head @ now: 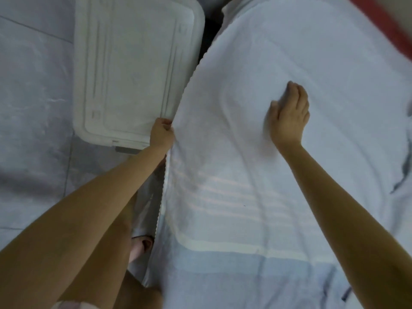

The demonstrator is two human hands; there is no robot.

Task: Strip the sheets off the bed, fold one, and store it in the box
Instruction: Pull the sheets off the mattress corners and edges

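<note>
A white sheet (pixel 256 152) with a scalloped left edge lies spread over the bed, faint pale stripes across its near part. My left hand (pixel 161 135) pinches the sheet's left edge beside the bed. My right hand (pixel 289 114) lies flat on the sheet's middle, fingers together and pressing the cloth down. A white plastic storage box (pixel 133 70) with its lid on stands on the floor just left of the bed, touching the sheet's edge.
Pale grey floor tiles (pixel 33 108) stretch to the left of the box. My bare foot (pixel 142 246) stands between box and bed. A second pale-blue cloth with dark marks (pixel 396 179) lies at the right; something red (pixel 392 30) shows at the far right corner.
</note>
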